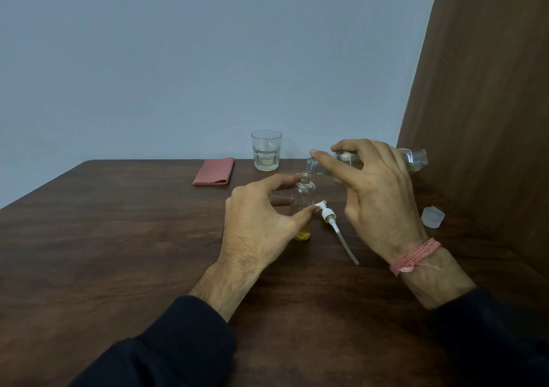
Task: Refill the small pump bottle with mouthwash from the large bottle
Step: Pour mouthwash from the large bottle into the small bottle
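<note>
right hand (377,196) gripping 1 big bottle (416,159) tipped over 1 small bottle (303,205), left hand (258,223) pinching it; 1 pump (329,217), 1 glass (266,150) by table's (118,238) far edge.

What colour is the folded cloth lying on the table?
The folded cloth is dusty pink, seen in the head view, the only one.

Middle of large bottle (416,158) hidden under right hand (377,199), lower small bottle (303,196) partly behind left hand (258,223), sleeves cut off by bottom edge
</note>
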The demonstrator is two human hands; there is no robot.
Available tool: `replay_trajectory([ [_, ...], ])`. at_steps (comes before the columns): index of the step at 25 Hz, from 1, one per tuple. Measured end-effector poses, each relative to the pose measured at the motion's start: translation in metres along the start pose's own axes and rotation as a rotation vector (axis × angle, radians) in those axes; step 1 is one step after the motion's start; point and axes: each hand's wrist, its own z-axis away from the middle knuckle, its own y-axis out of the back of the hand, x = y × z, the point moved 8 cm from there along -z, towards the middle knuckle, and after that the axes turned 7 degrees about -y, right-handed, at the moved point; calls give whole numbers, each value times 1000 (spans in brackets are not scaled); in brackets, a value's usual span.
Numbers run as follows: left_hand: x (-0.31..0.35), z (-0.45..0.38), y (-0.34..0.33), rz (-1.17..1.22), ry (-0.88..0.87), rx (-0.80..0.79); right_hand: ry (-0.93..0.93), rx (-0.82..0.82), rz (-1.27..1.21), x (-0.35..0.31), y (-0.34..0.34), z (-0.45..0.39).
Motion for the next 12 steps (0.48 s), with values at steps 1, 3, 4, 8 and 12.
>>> replay_trajectory([
  [1, 0, 0, 0, 6, -1, 4, 0, 1, 2, 0, 0, 0],
  [3, 0, 0, 0, 6, 2, 7, 1, 2, 1, 0, 0, 1],
  [4, 0, -1, 0, -1, 3, 5, 0, 0, 1, 1, 0, 1],
  [8, 0, -1, 0, 2, -7, -2, -2, 4, 2, 1, 1, 1],
  [12, 0, -1, -1, 5, -13, 3, -5, 1, 5, 0, 0, 0],
])
